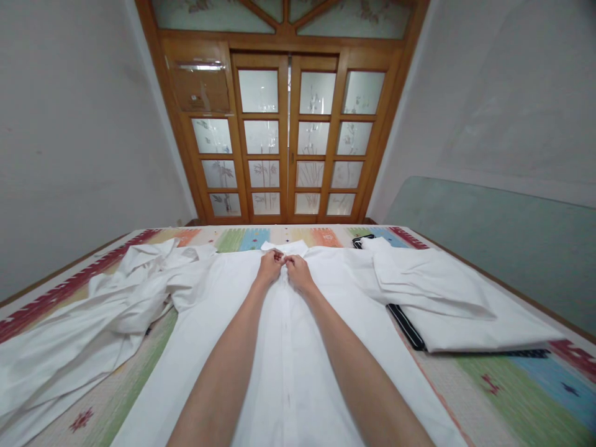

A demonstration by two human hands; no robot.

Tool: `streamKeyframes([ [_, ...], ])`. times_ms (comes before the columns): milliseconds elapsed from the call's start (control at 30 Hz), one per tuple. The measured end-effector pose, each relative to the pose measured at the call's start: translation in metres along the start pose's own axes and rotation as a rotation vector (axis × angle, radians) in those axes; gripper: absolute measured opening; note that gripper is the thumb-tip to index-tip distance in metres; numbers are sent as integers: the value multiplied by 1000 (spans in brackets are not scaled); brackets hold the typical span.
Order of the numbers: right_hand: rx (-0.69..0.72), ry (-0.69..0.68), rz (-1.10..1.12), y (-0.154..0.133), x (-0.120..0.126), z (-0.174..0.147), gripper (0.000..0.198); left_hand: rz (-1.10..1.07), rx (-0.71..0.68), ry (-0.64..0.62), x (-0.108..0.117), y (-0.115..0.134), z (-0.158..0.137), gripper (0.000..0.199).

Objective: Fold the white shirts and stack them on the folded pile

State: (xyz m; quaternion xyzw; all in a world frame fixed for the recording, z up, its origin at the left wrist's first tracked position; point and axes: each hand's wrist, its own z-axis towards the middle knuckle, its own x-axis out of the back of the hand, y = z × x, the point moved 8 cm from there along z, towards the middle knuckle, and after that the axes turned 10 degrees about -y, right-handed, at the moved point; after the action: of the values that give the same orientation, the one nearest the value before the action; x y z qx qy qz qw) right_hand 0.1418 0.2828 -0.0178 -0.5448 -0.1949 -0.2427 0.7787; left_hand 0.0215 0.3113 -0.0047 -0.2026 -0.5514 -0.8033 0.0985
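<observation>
A white button-up shirt (233,310) lies spread front side up, its collar (298,247) at the far end and its button placket running down the middle toward me. Just below the collar, my left hand (270,266) pinches the placket from the left. My right hand (298,270) is closed on the placket's other side, fingertips almost touching those of the left. Whatever small button lies between the fingers is too small to make out. Both forearms stretch over the shirt front.
A crumpled white garment (116,310) lies at the left. Folded white cloth with black trim (447,323) sits at the right, partly under the shirt's sleeve. Beneath is a striped, patterned cloth (493,385). Beyond stand wooden glass-paned doors (288,136); a pale green board (488,230) leans at the right wall.
</observation>
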Motion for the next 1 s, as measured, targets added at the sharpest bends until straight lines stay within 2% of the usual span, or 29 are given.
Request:
streamKeyframes([
  [767,-23,50,-78,-1,4,-2,25,-48,-5,24,3,-2,0,21],
  [1000,-15,27,-74,-1,3,-2,23,-49,-17,15,2,-3,1,19],
])
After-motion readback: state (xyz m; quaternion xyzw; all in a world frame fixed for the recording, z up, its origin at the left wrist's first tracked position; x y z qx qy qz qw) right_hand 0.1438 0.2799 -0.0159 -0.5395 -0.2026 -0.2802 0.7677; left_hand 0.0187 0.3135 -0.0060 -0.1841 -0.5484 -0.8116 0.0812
